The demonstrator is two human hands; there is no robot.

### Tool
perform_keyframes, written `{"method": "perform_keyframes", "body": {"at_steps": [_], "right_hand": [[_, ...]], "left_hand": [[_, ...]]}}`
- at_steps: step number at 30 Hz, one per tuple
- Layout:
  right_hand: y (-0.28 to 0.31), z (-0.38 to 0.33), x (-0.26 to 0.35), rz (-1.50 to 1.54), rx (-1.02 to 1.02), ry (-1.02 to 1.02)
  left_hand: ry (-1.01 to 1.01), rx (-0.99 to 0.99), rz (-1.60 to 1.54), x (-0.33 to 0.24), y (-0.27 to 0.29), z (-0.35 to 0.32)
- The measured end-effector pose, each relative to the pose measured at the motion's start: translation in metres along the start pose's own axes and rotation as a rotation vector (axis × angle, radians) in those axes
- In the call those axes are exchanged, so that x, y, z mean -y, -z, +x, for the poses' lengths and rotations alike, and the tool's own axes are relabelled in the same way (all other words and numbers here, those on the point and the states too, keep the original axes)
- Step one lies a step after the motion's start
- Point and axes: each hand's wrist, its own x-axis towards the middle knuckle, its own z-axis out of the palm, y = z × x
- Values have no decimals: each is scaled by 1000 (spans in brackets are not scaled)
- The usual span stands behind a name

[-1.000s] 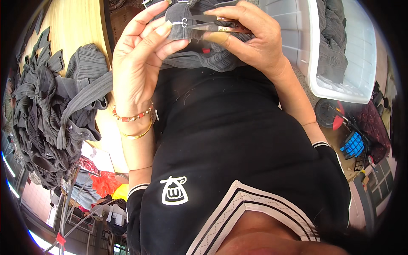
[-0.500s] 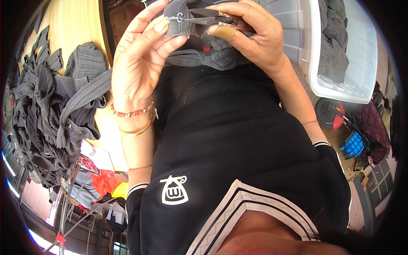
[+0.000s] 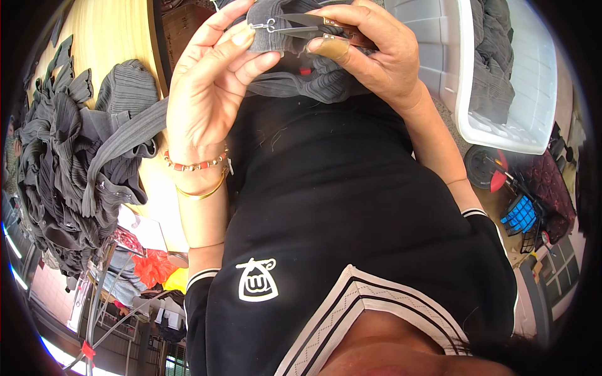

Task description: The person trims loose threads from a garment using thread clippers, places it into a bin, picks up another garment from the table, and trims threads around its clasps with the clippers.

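Observation:
Near the top of the view my left hand [image 3: 210,88] pinches a piece of grey ribbed fabric [image 3: 276,37] that carries a small metal hook. Opposite it, my right hand [image 3: 376,56] is closed around small thread snips [image 3: 307,24], whose blades point left and rest against the fabric beside the hook. A band covers the right thumb tip. More of the grey fabric bunches under both hands against my black shirt. A bead bracelet and a gold bangle sit on my left wrist.
A heap of grey ribbed fabric pieces [image 3: 69,156] lies on the yellow wooden table [image 3: 113,37] at left. A white plastic bin [image 3: 501,81] with more grey pieces stands at right. Red and blue items lie on the floor at far right.
Both hands have lifted the fabric slightly toward the top edge. The snips' blades have slid further left along the fabric to the metal hook.

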Motion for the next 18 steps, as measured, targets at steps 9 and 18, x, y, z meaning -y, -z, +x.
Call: {"method": "perform_keyframes", "body": {"at_steps": [9, 18], "right_hand": [[1, 3, 1, -19, 2, 50], [3, 2, 4, 1, 10, 26]], "left_hand": [[2, 3, 7, 1, 4, 1], [-11, 11, 24, 2, 3, 1]]}}
